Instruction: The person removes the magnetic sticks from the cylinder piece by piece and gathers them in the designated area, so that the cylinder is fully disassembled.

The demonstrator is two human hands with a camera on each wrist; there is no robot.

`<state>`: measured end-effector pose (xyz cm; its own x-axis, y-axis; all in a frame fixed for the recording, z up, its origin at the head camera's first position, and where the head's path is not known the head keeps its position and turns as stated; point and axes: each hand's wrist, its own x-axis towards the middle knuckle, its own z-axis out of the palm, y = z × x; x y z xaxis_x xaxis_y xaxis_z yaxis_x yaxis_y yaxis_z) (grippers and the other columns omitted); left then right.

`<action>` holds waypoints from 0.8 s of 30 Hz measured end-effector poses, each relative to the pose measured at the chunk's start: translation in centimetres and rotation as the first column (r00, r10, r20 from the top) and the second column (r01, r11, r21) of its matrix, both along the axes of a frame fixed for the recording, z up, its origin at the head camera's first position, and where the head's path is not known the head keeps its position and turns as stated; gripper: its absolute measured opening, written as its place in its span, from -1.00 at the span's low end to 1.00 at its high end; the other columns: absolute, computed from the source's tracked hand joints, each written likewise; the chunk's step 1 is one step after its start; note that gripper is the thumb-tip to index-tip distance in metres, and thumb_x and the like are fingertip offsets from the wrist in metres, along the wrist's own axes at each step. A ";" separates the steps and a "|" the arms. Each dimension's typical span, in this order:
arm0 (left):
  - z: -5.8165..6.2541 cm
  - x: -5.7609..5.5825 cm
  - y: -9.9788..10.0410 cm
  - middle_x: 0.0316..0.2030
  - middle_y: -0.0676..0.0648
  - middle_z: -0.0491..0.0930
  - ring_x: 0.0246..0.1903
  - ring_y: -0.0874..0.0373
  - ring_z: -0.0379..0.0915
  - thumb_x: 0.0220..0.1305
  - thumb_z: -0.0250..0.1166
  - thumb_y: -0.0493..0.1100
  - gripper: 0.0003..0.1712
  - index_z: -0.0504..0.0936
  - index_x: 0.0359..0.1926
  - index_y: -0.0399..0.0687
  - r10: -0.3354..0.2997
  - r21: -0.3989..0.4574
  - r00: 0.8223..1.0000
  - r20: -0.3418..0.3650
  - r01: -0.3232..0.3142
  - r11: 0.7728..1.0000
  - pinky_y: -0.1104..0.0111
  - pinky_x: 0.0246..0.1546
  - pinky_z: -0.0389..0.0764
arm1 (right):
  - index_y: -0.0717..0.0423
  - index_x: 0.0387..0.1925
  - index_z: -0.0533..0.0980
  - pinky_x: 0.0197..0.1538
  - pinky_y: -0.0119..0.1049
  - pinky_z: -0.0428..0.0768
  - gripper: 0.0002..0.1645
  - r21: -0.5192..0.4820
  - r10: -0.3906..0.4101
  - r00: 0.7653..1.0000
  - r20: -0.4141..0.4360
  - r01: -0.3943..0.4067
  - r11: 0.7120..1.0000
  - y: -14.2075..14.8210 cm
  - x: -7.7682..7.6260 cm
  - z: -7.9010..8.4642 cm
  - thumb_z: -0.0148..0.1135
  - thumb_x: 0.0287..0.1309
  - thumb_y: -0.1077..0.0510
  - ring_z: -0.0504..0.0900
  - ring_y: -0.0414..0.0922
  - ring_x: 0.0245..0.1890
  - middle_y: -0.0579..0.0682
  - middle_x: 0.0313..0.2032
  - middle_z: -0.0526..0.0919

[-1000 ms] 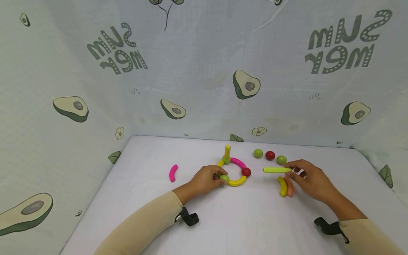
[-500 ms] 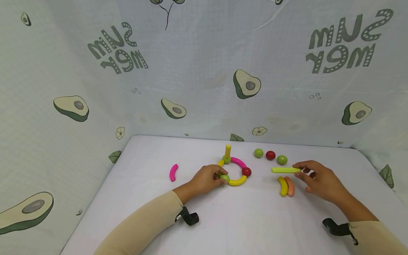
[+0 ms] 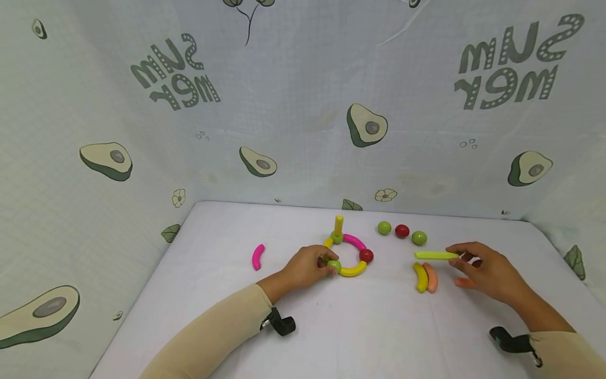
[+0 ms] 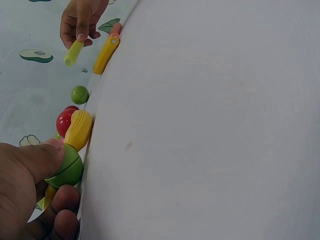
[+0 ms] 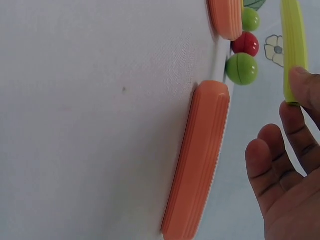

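My left hand (image 3: pixel 305 267) pinches a green ball (image 4: pixel 70 167) between thumb and fingers. This ball is the near left corner of a ring on the table, with a yellow curved piece (image 3: pixel 353 270), a red ball (image 3: pixel 366 256), a pink curved piece (image 3: pixel 354 241) and another green ball (image 3: pixel 336 238). A yellow stick (image 3: pixel 339 224) stands up from that far ball. My right hand (image 3: pixel 492 273) holds one end of a lime-yellow stick (image 3: pixel 433 256) between thumb and fingertips, raised over the table. Below that hand lies an orange stick (image 5: pixel 197 160), mostly hidden in the head view.
Behind the right hand, a green ball (image 3: pixel 384 228), a red ball (image 3: pixel 402 231) and another green ball (image 3: pixel 419 238) lie in a row. A yellow curved piece (image 3: pixel 420 277) and an orange curved piece (image 3: pixel 430 277) lie side by side. At left is a pink curved piece (image 3: pixel 258 257).
My right hand has moved to the right with the lime-yellow stick, uncovering an end of the orange stick below it. My left hand has stayed on the green ball.
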<state>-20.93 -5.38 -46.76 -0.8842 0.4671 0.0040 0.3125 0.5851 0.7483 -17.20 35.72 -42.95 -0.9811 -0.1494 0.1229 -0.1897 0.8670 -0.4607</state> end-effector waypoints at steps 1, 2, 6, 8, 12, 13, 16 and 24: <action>0.1 0.0 0.0 -0.30 0.24 0.63 -0.40 0.35 0.47 0.26 0.50 -0.14 -0.71 0.74 0.00 0.03 0.002 0.000 1.000 0.001 -0.002 1.000 0.49 -0.35 0.54 | 0.23 0.11 0.58 -0.33 -0.45 0.50 -0.58 -0.001 0.002 1.000 -0.004 -0.002 1.000 0.1 0.0 -0.1 0.42 0.26 0.19 0.57 0.06 -0.23 0.08 -0.20 0.59; 0.1 0.1 0.0 -0.30 0.24 0.63 -0.40 0.35 0.47 0.26 0.50 -0.14 -0.71 0.74 0.00 0.02 0.003 0.001 1.000 0.002 -0.003 1.000 0.49 -0.35 0.54 | 0.23 0.11 0.59 -0.33 -0.46 0.50 -0.58 -0.002 0.005 1.000 -0.007 -0.005 1.000 0.3 0.0 -0.1 0.42 0.26 0.18 0.57 0.05 -0.23 0.07 -0.20 0.59; 0.2 0.2 0.0 -0.31 0.22 0.63 -0.41 0.34 0.47 0.25 0.51 -0.15 -0.72 0.74 -0.01 0.01 0.004 0.006 1.000 0.002 -0.004 1.000 0.49 -0.36 0.54 | 0.23 0.10 0.60 -0.33 -0.47 0.50 -0.59 -0.004 0.008 1.000 -0.004 -0.008 1.000 0.9 0.0 -0.4 0.41 0.29 0.14 0.55 0.00 -0.22 0.06 -0.20 0.60; 0.2 0.2 0.0 -0.31 0.23 0.62 -0.41 0.35 0.46 0.25 0.51 -0.15 -0.72 0.74 -0.01 0.01 0.005 0.007 1.000 0.002 -0.005 1.000 0.49 -0.36 0.53 | 0.23 0.11 0.60 -0.33 -0.47 0.50 -0.58 -0.004 0.005 1.000 0.001 -0.005 1.000 1.2 0.0 -0.4 0.41 0.30 0.13 0.54 -0.02 -0.22 0.08 -0.19 0.61; 0.2 0.1 0.0 -0.32 0.24 0.62 -0.41 0.35 0.45 0.25 0.51 -0.14 -0.72 0.74 -0.01 0.01 0.004 0.003 1.000 0.002 -0.004 1.000 0.50 -0.36 0.53 | 0.24 0.12 0.59 -0.33 -0.45 0.50 -0.58 -0.001 -0.009 1.000 0.020 0.009 1.000 1.8 0.1 -0.5 0.39 0.32 0.11 0.54 0.01 -0.19 0.14 -0.14 0.62; 0.3 0.1 0.0 -0.32 0.24 0.62 -0.42 0.35 0.45 0.26 0.51 -0.14 -0.72 0.74 -0.01 0.01 0.004 0.003 1.000 0.003 -0.004 1.000 0.50 -0.36 0.53 | 0.25 0.12 0.59 -0.33 -0.44 0.51 -0.57 0.000 -0.013 1.000 0.028 0.013 1.000 1.9 0.1 -0.5 0.39 0.32 0.11 0.55 0.03 -0.19 0.16 -0.13 0.62; 0.3 0.2 0.0 -0.32 0.24 0.62 -0.42 0.34 0.46 0.25 0.51 -0.15 -0.72 0.74 -0.02 0.01 0.005 0.004 1.000 0.008 -0.005 1.000 0.49 -0.37 0.53 | 0.25 0.11 0.59 -0.35 -0.41 0.51 -0.58 0.008 -0.022 0.999 0.038 0.022 1.000 2.3 0.3 -0.4 0.37 0.33 0.10 0.55 0.06 -0.18 0.17 -0.12 0.63; 0.3 0.1 0.1 -0.31 0.24 0.62 -0.42 0.35 0.46 0.26 0.51 -0.14 -0.72 0.74 -0.01 0.02 0.004 0.001 1.000 0.008 -0.004 1.000 0.49 -0.37 0.53 | 0.20 0.14 0.58 -0.35 -0.33 0.47 -0.57 0.019 -0.008 0.995 0.095 0.006 1.000 3.6 0.3 -0.4 0.30 0.40 0.01 0.54 -0.06 -0.18 0.16 -0.09 0.65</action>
